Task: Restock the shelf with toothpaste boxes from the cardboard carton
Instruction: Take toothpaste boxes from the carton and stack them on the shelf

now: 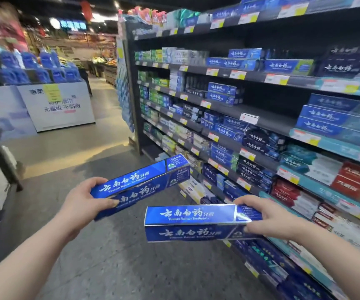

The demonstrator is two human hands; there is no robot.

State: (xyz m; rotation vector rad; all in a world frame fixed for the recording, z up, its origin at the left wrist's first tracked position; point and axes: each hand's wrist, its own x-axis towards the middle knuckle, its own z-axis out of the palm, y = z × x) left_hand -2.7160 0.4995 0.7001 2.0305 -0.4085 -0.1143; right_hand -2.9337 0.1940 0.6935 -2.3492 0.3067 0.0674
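My left hand (81,202) grips the near end of a long blue toothpaste box (144,182), which angles up and away toward the shelf. A second blue toothpaste box (187,223) lies level in front of me, and my right hand (267,219) holds it by its right end. The two boxes do not touch. The dark shelf unit (267,123) runs along the right, with rows of toothpaste boxes and a bare stretch on its middle board. The cardboard carton is not in view.
A grey aisle floor (109,245) runs ahead between the shelving and a white display stand (60,109) stacked with blue bottles at the left. Stacked goods and a dark rack leg (3,161) stand at the left edge. Price tags line the shelf edges.
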